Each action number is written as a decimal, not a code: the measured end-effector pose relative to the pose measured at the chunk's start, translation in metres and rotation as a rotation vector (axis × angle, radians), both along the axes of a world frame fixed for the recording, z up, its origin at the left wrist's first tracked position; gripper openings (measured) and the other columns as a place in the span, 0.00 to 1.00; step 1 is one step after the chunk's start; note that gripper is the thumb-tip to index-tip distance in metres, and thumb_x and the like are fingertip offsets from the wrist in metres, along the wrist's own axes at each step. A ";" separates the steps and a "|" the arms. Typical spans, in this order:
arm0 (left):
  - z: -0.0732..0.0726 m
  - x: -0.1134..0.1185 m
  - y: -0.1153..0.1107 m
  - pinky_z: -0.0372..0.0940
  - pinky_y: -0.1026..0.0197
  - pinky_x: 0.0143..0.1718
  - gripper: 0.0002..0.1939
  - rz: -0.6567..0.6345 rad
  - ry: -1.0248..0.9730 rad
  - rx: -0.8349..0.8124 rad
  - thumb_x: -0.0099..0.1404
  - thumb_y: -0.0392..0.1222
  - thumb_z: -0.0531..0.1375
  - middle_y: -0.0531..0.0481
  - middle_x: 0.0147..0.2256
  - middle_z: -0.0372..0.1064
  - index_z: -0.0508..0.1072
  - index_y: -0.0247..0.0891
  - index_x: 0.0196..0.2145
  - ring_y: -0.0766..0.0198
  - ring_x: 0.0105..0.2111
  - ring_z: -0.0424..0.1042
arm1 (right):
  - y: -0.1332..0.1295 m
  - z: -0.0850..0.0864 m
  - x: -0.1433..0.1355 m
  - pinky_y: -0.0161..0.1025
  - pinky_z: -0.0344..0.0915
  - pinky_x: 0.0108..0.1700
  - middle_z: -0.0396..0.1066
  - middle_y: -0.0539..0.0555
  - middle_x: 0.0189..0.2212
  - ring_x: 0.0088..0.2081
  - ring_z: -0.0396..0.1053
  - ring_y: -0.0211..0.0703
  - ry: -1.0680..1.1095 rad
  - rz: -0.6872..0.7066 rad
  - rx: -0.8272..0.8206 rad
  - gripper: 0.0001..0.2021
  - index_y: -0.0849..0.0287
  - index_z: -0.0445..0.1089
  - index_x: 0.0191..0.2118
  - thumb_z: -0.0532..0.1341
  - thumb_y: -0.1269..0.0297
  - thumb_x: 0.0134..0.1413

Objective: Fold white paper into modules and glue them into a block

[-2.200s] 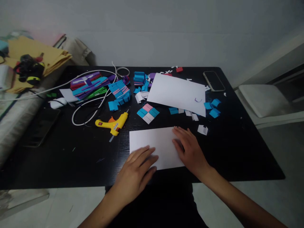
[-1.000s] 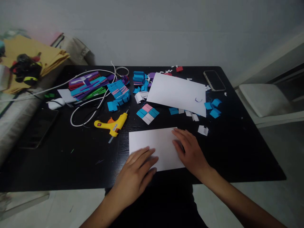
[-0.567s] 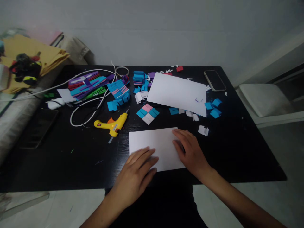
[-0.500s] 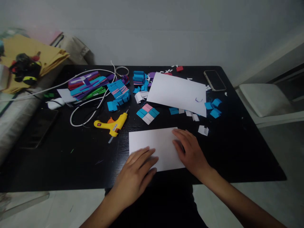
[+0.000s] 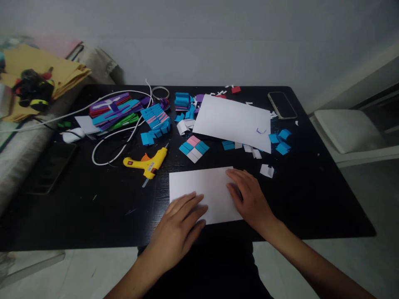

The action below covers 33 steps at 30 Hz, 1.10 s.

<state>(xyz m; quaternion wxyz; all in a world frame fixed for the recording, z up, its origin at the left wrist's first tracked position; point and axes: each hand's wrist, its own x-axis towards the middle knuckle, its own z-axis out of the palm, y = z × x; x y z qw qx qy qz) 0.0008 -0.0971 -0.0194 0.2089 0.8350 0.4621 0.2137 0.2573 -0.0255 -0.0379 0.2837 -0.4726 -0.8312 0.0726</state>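
Observation:
A white sheet of paper (image 5: 205, 187) lies flat at the near edge of the black table. My left hand (image 5: 181, 224) rests on its lower left part, fingers stretched out and apart. On the sheet's right side lies my right hand (image 5: 249, 197), its fingers extended over the upper right corner. Neither hand grips anything. Just beyond the sheet is a woven paper square (image 5: 193, 149) in pink, teal and white. To the left sits a yellow glue gun (image 5: 148, 163). Behind, a larger white sheet (image 5: 232, 118) covers part of some folded paper pieces.
Blue folded pieces (image 5: 280, 141) lie on the right, with a phone (image 5: 282, 105) behind them. A white cable (image 5: 102, 143) loops around coloured paper strips (image 5: 116, 112) at the left. A tape roll (image 5: 160, 92) stands at the back. A dark flat device (image 5: 51, 170) lies far left.

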 end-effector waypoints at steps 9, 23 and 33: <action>0.001 0.001 -0.001 0.68 0.40 0.63 0.18 0.005 0.007 0.006 0.75 0.40 0.58 0.45 0.65 0.66 0.70 0.43 0.61 0.49 0.67 0.63 | 0.001 0.000 0.000 0.64 0.69 0.62 0.74 0.61 0.56 0.58 0.73 0.55 -0.011 0.003 0.010 0.23 0.53 0.59 0.67 0.57 0.70 0.70; 0.001 -0.001 -0.008 0.67 0.41 0.63 0.19 0.071 -0.079 0.043 0.73 0.39 0.60 0.43 0.65 0.64 0.69 0.44 0.60 0.48 0.66 0.62 | -0.007 0.023 0.002 0.46 0.80 0.48 0.77 0.56 0.50 0.48 0.79 0.50 0.514 -0.090 -0.411 0.21 0.49 0.69 0.59 0.67 0.65 0.61; 0.002 -0.019 -0.012 0.69 0.43 0.60 0.34 0.577 -0.629 0.011 0.68 0.47 0.65 0.39 0.60 0.65 0.58 0.43 0.67 0.49 0.61 0.67 | 0.001 0.067 0.018 0.44 0.79 0.33 0.78 0.54 0.40 0.36 0.78 0.48 0.852 -0.064 -0.665 0.20 0.50 0.74 0.54 0.71 0.59 0.55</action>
